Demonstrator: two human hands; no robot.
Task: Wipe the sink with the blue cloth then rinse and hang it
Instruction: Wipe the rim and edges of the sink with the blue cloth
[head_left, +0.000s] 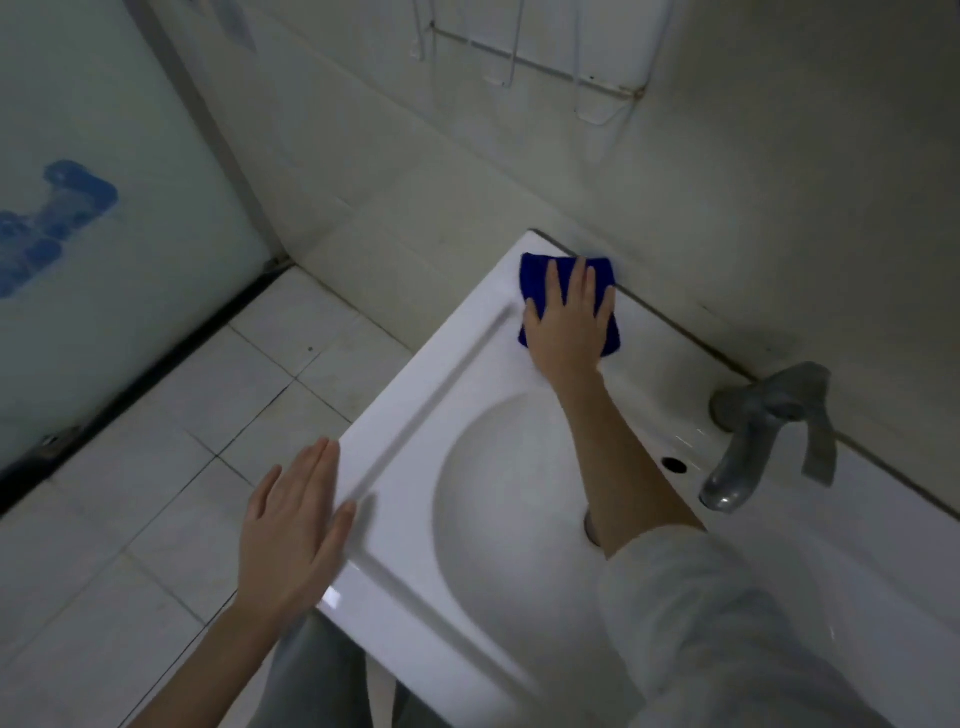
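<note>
A white ceramic sink (415, 415) fills the lower right of the head view, its round basin in the middle. The folded blue cloth (535, 278) lies flat on the sink's far left corner, close to the wall. My right hand (569, 322) presses on the cloth with straight, spread fingers. My left hand (296, 519) hovers flat beside the sink's left rim, fingers straight, holding nothing; I cannot tell whether its thumb touches the rim. The drain is mostly hidden behind my right forearm.
A grey tap (753, 441) with a lever stands at the sink's back right, next to an overflow hole (674, 464). A white wire rack (519, 57) hangs on the tiled wall above. To the left are floor tiles and a frosted glass door (104, 234).
</note>
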